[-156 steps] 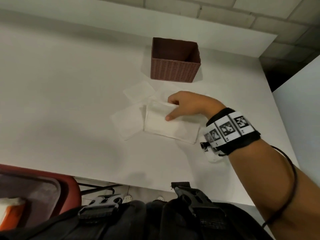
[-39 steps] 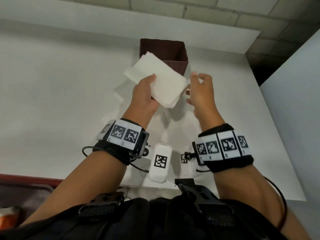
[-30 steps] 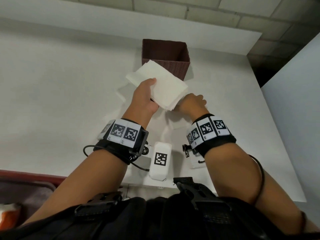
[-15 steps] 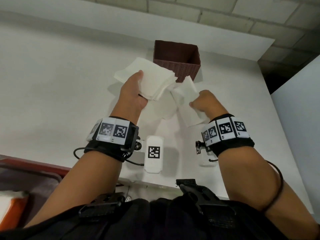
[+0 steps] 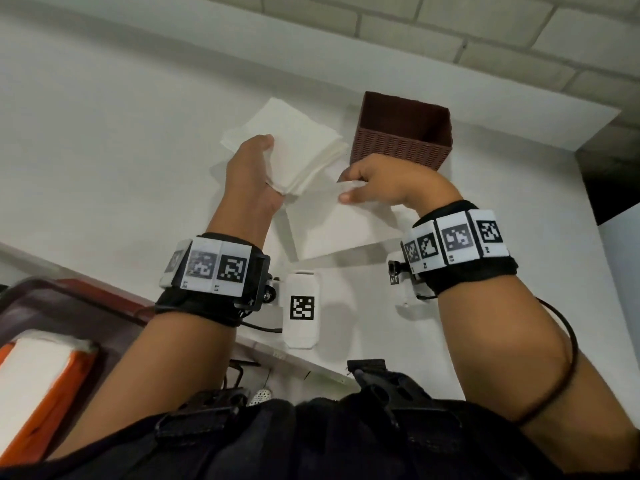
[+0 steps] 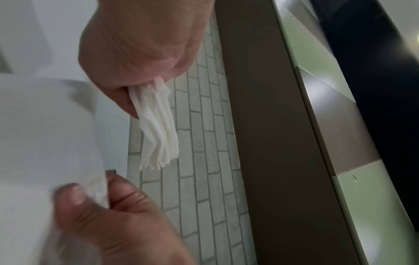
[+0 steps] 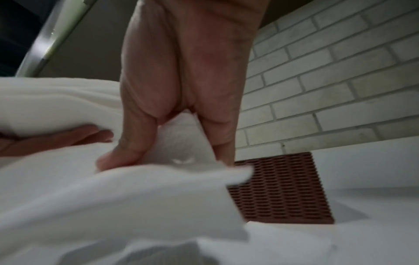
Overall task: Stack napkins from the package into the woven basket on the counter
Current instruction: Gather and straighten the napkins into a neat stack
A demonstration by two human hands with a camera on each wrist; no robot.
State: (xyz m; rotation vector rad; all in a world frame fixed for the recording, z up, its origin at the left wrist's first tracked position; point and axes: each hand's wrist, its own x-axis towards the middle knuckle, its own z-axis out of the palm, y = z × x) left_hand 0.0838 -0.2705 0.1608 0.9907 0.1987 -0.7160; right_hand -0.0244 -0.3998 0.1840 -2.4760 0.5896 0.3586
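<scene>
My left hand [image 5: 263, 157] grips a stack of white napkins [image 5: 294, 147] by its near corner, held in the air left of the brown woven basket [image 5: 401, 143]. The layered edges of the stack [image 6: 158, 136] fan out below my palm in the left wrist view. My right hand [image 5: 346, 187] pinches a single napkin [image 5: 332, 226] by its far edge, just right of the stack and in front of the basket. In the right wrist view that single napkin [image 7: 118, 197] hangs under my thumb, with the basket [image 7: 281, 188] behind. The basket's inside looks dark; its bottom is hidden.
The basket stands near the back of the white counter [image 5: 121, 150], under a brick wall [image 5: 450, 26]. At the lower left lies an orange napkin package [image 5: 38, 386] on a dark red tray [image 5: 69, 299]. More white paper [image 7: 283, 238] lies on the counter before the basket.
My right hand picked a single napkin off the counter and has raised it beside the stack. My left hand shifted the stack a little to the left of the basket.
</scene>
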